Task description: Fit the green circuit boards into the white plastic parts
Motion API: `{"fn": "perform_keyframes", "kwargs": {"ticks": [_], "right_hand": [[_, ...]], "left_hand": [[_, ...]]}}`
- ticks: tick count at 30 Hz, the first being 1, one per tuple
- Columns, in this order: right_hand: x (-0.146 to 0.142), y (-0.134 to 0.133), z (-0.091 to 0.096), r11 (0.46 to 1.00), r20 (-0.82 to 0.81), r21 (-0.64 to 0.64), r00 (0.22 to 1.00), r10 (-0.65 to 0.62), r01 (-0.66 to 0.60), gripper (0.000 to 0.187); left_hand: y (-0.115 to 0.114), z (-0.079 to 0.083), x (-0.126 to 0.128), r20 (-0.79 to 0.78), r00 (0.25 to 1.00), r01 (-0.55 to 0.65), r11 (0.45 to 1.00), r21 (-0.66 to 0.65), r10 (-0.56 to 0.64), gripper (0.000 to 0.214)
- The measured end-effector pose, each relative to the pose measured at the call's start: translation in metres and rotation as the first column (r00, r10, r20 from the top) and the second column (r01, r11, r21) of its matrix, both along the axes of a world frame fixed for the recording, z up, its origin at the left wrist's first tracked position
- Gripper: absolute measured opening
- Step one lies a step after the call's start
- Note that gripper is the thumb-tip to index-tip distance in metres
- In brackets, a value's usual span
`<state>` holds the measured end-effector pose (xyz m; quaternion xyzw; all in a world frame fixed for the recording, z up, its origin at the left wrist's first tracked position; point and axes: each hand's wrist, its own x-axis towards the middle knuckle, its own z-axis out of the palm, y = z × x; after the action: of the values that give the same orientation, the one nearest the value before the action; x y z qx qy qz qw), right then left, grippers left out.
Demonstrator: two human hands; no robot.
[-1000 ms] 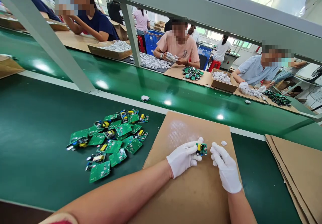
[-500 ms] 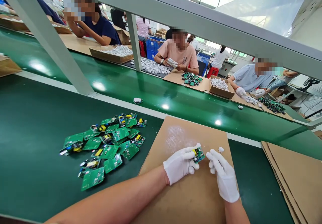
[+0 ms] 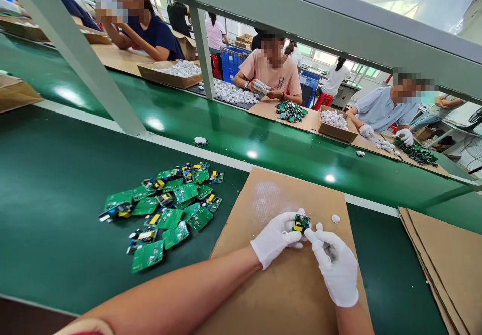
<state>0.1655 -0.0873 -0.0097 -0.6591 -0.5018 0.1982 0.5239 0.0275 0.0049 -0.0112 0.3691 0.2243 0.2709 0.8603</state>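
Note:
My left hand [image 3: 276, 237], in a white glove, pinches a small green circuit board [image 3: 301, 223] with a yellow part and dark components on it. My right hand [image 3: 333, 262], gloved too, is bent with its fingertips against the board's right edge; what lies between those fingers, if anything, is hidden. Both hands are above a brown cardboard sheet [image 3: 259, 285]. A small white lump [image 3: 335, 218] lies on the cardboard beyond my right hand. Left of the sheet, a loose pile of circuit boards [image 3: 175, 234] is spread on the dark green table.
A green conveyor belt [image 3: 233, 146] runs behind a white rail, carrying a board with a white lump [image 3: 201, 141]. Slanted grey posts [image 3: 86, 69] and a beam cross the view. Stacked cardboard [image 3: 448, 254] lies at right. Co-workers sit across the belt near boxes of white pieces [image 3: 333, 124].
The board in my left hand has turned, so its yellow part now faces me lower down. My right hand has come left, its fingertips now at the board. The view has shifted slightly.

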Motion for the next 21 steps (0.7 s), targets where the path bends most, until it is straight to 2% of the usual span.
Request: {"fn": "perform_keyframes", "kwargs": {"ticks": [3,6,12,16,19,21], "right_hand": [[0.0,0.001,-0.001,0.999,0.109,-0.015,0.994,-0.028,0.03,0.015],[0.001,0.001,-0.001,0.999,0.171,-0.002,0.984,-0.039,0.04,0.014],[0.002,0.0,-0.006,0.995,0.292,0.069,0.955,0.048,-0.071,0.011],[0.002,0.0,-0.008,0.992,0.386,0.119,0.923,-0.001,-0.049,0.014],[0.002,0.002,-0.009,0.987,0.48,0.159,0.876,-0.055,-0.025,0.013],[0.001,0.003,-0.01,0.981,0.545,0.193,0.835,-0.079,-0.033,0.015]], "left_hand": [[-0.003,0.0,0.0,-0.001,1.0,-0.024,0.998,0.057,0.024,0.062],[-0.004,-0.001,0.001,-0.01,0.998,-0.065,0.995,0.079,0.066,0.054],[-0.004,-0.01,0.003,0.013,0.997,-0.074,0.993,0.093,0.073,0.038],[-0.005,-0.013,0.004,0.022,0.994,-0.107,0.986,0.131,0.105,0.037],[-0.008,-0.012,0.002,-0.016,0.988,-0.147,0.957,0.248,0.156,0.048],[-0.011,-0.01,0.0,-0.072,0.985,-0.123,0.933,0.338,0.156,0.061]]}}
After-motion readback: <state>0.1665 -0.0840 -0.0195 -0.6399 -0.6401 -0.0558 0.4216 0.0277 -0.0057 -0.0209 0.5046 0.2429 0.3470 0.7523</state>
